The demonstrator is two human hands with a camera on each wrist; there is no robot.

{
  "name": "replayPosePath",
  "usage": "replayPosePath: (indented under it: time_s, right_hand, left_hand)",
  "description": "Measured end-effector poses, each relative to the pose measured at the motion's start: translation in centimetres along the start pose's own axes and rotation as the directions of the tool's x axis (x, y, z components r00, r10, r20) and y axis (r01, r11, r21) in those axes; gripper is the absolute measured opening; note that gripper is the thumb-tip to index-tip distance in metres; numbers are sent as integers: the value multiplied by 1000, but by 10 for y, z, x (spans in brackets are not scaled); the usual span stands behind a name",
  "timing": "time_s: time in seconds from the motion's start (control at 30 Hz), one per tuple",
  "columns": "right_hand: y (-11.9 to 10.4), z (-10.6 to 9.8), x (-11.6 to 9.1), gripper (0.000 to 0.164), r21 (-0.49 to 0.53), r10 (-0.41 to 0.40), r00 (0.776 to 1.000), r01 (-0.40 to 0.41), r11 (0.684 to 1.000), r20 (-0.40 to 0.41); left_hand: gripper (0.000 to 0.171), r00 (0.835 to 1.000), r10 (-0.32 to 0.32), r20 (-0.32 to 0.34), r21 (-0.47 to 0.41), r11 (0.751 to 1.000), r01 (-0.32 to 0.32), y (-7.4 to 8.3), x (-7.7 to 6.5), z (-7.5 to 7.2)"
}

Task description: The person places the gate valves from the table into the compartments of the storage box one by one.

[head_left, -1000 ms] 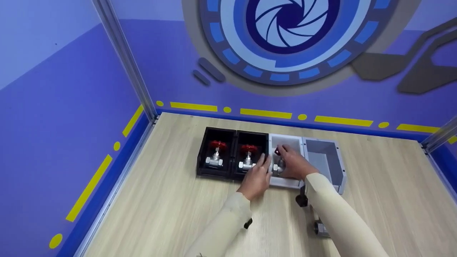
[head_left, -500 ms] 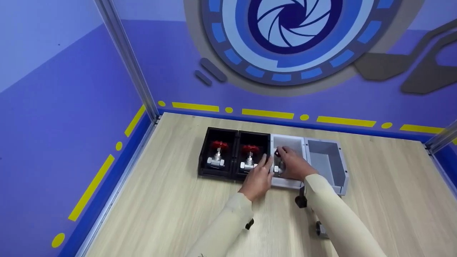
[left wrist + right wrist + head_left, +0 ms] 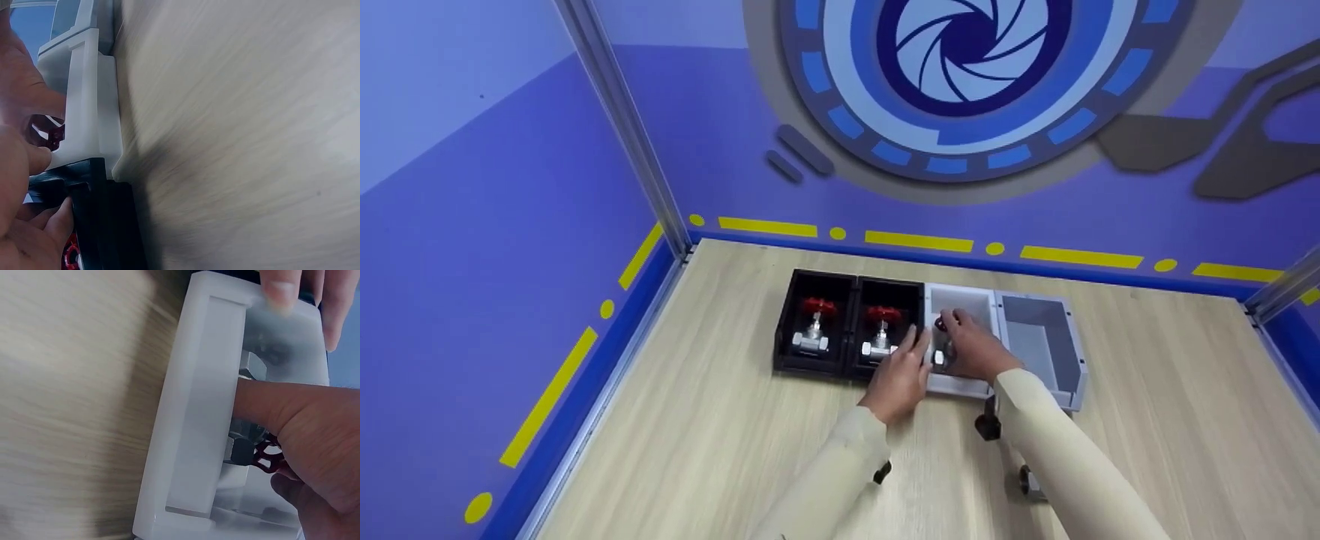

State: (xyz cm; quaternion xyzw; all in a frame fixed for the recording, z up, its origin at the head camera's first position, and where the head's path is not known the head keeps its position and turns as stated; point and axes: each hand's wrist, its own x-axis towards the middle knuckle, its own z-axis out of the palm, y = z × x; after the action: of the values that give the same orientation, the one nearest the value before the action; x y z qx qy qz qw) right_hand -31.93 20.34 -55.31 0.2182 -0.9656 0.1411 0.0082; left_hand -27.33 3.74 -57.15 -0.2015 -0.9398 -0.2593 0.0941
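My right hand (image 3: 979,349) reaches into the white bin (image 3: 962,386) and grips a metal valve with a dark red handwheel. Its hex end (image 3: 243,451) and part of the handwheel (image 3: 270,455) show beside the thumb in the right wrist view; my hand hides the rest. My left hand (image 3: 898,379) straddles the adjoining walls of the white bin and the second black bin (image 3: 915,292), thumb on the white side, other fingers on the black side. Two more valves with red handwheels, the left one (image 3: 811,337) and the right one (image 3: 879,341), stand upright in the black bins.
A grey bin (image 3: 1039,345) ends the row on the right. Partly under my right sleeve lies a metal fitting (image 3: 1033,484) on the wooden table (image 3: 697,420). Blue printed panels (image 3: 720,150) rise at the back and left.
The valve's visible end shifts slightly within the white bin as my right hand moves a little. My left hand stays on the bin walls. The head view shifts slightly.
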Motion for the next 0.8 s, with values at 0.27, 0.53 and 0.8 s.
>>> replayPosePath:
  time_s: [0.27,0.53,0.8]
  right_hand:
    - [-6,-3,-8,89,41,-5,999,7,999,-45]
    - [-20,-16,-16,86,107,52,997,-46,993,-58]
    - [-20,-26,-32,82,137,119,992,-114,984,-33]
  left_hand:
    - [57,1000,20,-16,1,1000,-20,0,-2,0]
    - [56,1000,12,-22,-1,1000,-12,-2,-2,-2]
    - [56,1000,6,-9,-10,1000,-6,0,-1,-1]
